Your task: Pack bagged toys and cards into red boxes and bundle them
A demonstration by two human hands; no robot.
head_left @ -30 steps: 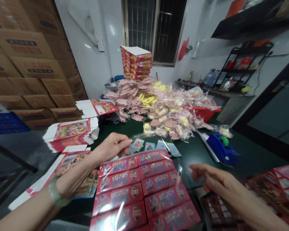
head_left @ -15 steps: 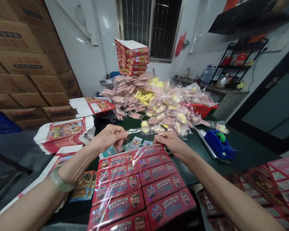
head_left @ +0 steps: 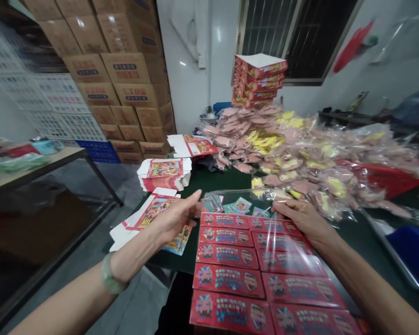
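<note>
A clear film bag of red foil packs [head_left: 251, 265], laid in two columns, lies on the dark green table [head_left: 212, 181] in front of me. My left hand [head_left: 172, 218] hovers at the bag's top left corner with fingers stretched out and nothing in them; a green bangle is on that wrist. My right hand [head_left: 298, 217] rests on the bag's top right corner, fingers curled on the film edge. Small teal cards [head_left: 242, 204] lie just beyond the bag, between my hands.
A big heap of pink and yellow bagged items [head_left: 300, 153] fills the table's far side, around a red basket [head_left: 380, 177]. Stacked red boxes [head_left: 258, 79] stand behind it. Flat box blanks [head_left: 165, 172] lie left. Cartons [head_left: 125, 93] line the wall. A blue tape dispenser [head_left: 412, 251] sits right.
My view swung left. The left hand let go of the film edge and spread open. The right hand came in to the bag's top right corner and stays there.
</note>
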